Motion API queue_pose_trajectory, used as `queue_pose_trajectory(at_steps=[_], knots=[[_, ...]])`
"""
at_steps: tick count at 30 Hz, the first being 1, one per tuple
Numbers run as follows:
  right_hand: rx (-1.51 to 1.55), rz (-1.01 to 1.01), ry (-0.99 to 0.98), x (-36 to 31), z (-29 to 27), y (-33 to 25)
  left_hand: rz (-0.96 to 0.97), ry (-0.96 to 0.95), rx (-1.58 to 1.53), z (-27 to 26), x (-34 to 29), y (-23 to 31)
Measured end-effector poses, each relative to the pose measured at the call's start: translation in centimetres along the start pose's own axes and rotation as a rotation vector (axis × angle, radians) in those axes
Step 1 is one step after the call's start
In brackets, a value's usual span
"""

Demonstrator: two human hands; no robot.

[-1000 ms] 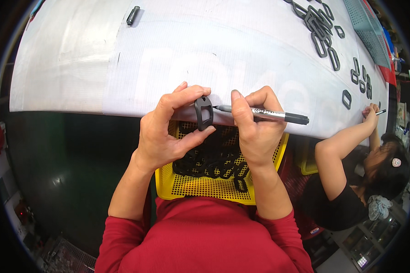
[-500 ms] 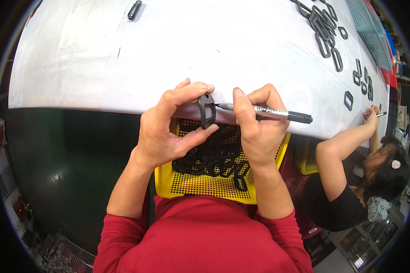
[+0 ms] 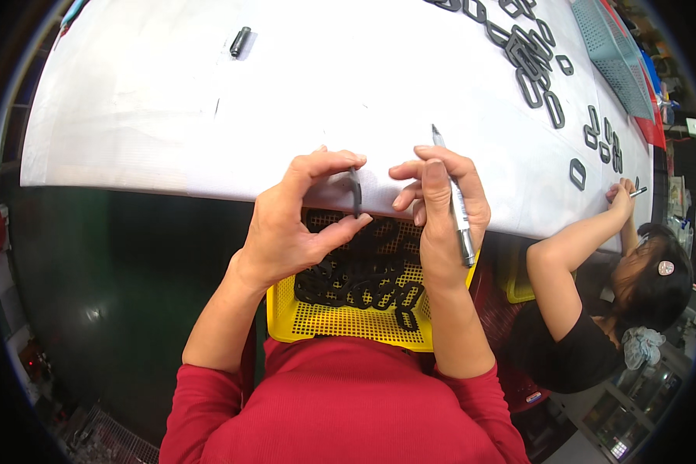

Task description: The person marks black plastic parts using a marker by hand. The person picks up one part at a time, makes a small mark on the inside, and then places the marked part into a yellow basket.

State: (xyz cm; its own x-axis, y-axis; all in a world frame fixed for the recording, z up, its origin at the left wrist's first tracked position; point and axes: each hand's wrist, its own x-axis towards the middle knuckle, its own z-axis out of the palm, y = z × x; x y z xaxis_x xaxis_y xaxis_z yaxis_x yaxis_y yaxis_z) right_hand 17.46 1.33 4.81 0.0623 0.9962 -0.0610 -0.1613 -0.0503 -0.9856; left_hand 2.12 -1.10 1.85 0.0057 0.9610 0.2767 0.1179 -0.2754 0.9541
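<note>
Black ring part (image 3: 355,192) edge-on (upright), grey marker (image 3: 455,203) – tip up

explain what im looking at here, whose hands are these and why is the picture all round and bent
The picture comes from a wide fisheye camera worn on a person's head, looking down, so straight edges curve toward the rim. The two bare hands belong to that person, who wears a red top.

The left hand pinches a thin dark ring-shaped part edge-on between thumb and fingers. The right hand holds a marker pen, tip pointing away from the body.

Below the hands sits a yellow perforated basket holding more dark parts. Ahead lies a white table with a row of dark rings at its far right and a small dark cylinder at its far left.

On the right, another person's hand works with a pen too.
</note>
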Motion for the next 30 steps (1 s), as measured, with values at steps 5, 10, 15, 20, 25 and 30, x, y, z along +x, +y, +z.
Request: queue_pose_trajectory(at_steps=[5, 10, 15, 20, 25, 30], knots=[[-0.285, -0.137, -0.126, -0.3, -0.8, -0.6, 0.209, -0.215, 0.401, -0.2, 1.4, 2.0], [0.221, 0.222, -0.129, 0.1, -1.6, -1.1, 0.133, -0.124, 0.103, 0.8, 1.3, 2.4], [0.299, 0.284, -0.183, -0.2, -1.0, -0.1, 0.082, -0.019, -0.512, 2.0, 1.5, 2.1], [-0.172, 0.015, -0.073, -0.1, -1.9, -0.6, 0.115, -0.036, -0.253, 0.7, 0.8, 0.6], [-0.184, -0.065, -0.111, -0.1, -1.6, -0.9, 0.078, -0.058, -0.117, 0.2, -0.3, -1.1], [-0.251, -0.101, -0.159, 0.4, -2.0, -0.7, 0.151, -0.063, -0.09, 0.2, -0.3, -2.0]])
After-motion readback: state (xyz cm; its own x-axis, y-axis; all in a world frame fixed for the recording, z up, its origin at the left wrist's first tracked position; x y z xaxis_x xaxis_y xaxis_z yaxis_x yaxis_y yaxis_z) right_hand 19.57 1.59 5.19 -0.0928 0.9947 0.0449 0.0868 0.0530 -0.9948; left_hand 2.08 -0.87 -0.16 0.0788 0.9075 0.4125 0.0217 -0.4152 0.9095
